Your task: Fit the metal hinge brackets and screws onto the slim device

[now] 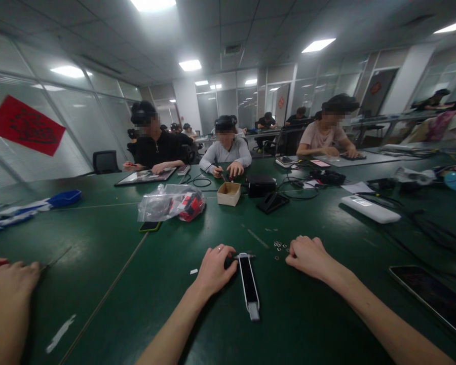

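On the green table lies a long, narrow device [249, 281] with a black face, white edges and a grey lower end. My left hand [216, 268] is at its upper end, thumb and fingers closed around a small dark piece with a thin metal part reaching across the device's top. The kind of that piece is unclear. To the right, my right hand [309, 256] rests on the table with curled fingers, fingertips pressed together beside several small metal rings [278, 245]. What those fingertips pinch, if anything, is hidden.
A co-worker's hand [13, 281] with a thin tool is at the left. Ahead are a plastic bag [157, 203], a small open box [228, 194] and a black box [261, 185]. A white case [370, 209], cables and a phone [433, 296] lie to the right.
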A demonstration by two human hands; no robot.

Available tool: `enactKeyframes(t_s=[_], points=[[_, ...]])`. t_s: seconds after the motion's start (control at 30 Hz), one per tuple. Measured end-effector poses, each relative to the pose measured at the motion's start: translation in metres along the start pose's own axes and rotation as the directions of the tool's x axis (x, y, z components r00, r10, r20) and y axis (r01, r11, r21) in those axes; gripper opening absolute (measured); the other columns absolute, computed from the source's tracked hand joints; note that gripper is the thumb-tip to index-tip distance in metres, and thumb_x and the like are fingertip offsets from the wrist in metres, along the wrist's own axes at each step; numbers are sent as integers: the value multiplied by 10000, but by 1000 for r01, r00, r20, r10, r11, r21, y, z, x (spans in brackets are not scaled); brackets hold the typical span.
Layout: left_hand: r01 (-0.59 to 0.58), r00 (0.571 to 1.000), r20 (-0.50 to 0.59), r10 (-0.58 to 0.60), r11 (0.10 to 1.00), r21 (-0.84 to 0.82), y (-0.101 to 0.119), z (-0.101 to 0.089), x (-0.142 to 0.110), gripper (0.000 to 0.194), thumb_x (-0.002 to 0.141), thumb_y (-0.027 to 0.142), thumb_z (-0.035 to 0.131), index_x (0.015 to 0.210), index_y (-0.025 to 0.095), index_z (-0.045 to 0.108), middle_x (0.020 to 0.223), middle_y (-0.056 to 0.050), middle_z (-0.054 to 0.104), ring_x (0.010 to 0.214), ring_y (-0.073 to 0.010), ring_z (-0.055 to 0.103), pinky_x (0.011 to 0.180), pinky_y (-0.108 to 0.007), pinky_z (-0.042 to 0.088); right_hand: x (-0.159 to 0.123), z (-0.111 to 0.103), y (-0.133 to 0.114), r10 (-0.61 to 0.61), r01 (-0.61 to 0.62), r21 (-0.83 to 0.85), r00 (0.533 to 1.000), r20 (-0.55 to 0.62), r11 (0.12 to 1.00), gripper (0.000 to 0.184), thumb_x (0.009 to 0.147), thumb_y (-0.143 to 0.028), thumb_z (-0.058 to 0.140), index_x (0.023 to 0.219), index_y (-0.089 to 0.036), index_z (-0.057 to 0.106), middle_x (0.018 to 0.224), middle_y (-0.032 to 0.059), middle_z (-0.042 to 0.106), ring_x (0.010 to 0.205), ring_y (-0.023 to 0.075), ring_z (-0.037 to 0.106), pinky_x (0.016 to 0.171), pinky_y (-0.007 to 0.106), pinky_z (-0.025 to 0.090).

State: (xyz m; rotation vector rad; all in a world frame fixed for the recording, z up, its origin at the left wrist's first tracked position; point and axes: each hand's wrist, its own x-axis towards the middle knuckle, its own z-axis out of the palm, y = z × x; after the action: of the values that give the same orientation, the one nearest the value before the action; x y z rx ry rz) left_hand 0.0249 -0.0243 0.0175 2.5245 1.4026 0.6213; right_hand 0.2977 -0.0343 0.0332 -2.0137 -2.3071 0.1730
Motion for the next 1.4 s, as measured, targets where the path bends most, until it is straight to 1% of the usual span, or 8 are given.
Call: enactKeyframes(t_s=[0.4,0.6,0.73,0.9,1.03,1.1,1.2,1.4], points=[[7,1000,9,-7,1000,-8,1,0,0,195,813,266,509,985,204,577,919,-34,617,834,-186,560,732,-316,372,-5,-2,-7,-108,107,-17,993,-39,994,228,787,-276,455,641,-167,593,739,87,619,747,235,547,710,375,361],[13,999,-36,-14,1000,-23,2,-3,-2,260,744,217,526,1000,204,568,934,-40,615,847,-198,561,768,-331,386,-6,-2,-15,-115,130,198,990,-83,972,144,781,-277,503,704,-179,574,738,57,601,676,179,542,624,303,413],[11,994,-108,-16,999,-42,2,-4,-1,265,761,220,500,1019,199,557,953,-53,616,884,-211,555,789,-342,391,-8,2,-26,-189,228,287,969,-158,930,107,799,-238,503,764,-173,581,816,65,602,706,168,552,632,303,452],[-96,965,-248,84,995,-36,10,-6,-4,182,809,271,503,949,185,582,902,-54,627,875,-196,560,790,-337,391,-12,8,-45,-371,468,289,867,-332,835,126,844,-192,471,856,-181,596,846,64,623,778,178,554,681,319,475],[-263,941,-225,251,964,-26,24,-6,-10,167,874,288,461,912,205,601,881,-44,654,840,-170,577,775,-326,389,-17,13,-59,-466,625,235,739,-487,745,119,864,-195,483,870,-180,601,822,62,635,783,181,551,706,331,470],[-317,932,-190,308,948,-16,29,-4,-13,176,893,291,449,946,215,600,914,-44,661,849,-167,581,770,-326,389,-19,15,-65,-483,675,220,683,-548,704,129,870,-190,478,887,-178,606,820,66,640,788,184,557,713,335,470],[-340,923,-196,331,940,-15,31,0,-13,162,909,278,449,935,212,595,882,-35,666,821,-156,586,744,-314,391,-19,19,-69,-479,706,228,646,-595,670,145,873,-173,473,930,-185,606,839,66,646,795,181,568,706,328,482],[-401,867,-334,369,916,-28,25,9,-11,86,893,235,512,927,196,581,832,-19,663,738,-133,579,684,-280,385,-14,27,-68,-446,767,204,543,-711,608,134,851,-135,522,960,-180,587,818,50,646,764,162,578,670,302,503]])
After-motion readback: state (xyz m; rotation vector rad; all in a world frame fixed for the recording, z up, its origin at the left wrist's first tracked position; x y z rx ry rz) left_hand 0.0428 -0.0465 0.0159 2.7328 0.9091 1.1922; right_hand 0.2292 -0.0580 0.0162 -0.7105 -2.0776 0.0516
